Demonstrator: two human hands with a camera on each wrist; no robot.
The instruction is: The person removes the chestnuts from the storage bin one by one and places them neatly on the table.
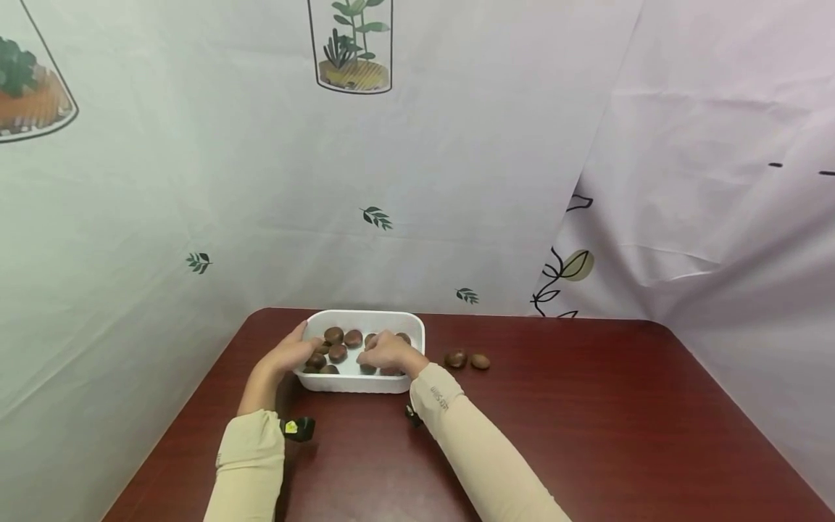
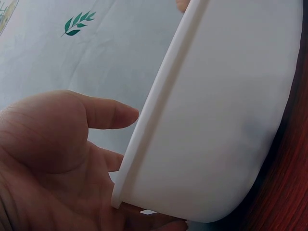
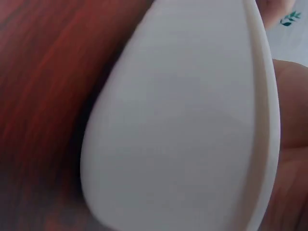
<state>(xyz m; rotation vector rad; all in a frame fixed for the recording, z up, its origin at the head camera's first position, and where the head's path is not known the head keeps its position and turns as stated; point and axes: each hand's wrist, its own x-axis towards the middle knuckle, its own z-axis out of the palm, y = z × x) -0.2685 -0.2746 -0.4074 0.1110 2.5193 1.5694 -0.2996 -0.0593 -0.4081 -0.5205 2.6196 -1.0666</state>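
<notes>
A white plastic tray (image 1: 355, 386) stands on the table with several brown chestnuts (image 1: 337, 353) lying loose in it. My left hand (image 1: 290, 355) holds the tray's left end, thumb over the rim and the other fingers along the outside; the left wrist view shows them at the tray's edge. Over the right half of the tray, my right hand (image 1: 390, 352) reaches in past the near right corner with bent fingers. Its fingertips are right at a dark chestnut (image 1: 367, 369), and I cannot tell whether they pinch it. The right wrist view has the tray's wall (image 3: 178, 115) hiding those fingers.
Two more nuts, a dark chestnut (image 1: 456, 358) and a smaller, lighter brown one (image 1: 480, 361), lie on the dark red table (image 1: 587, 420) just right of the tray. A white printed cloth (image 1: 457, 181) hangs behind the table and along its sides.
</notes>
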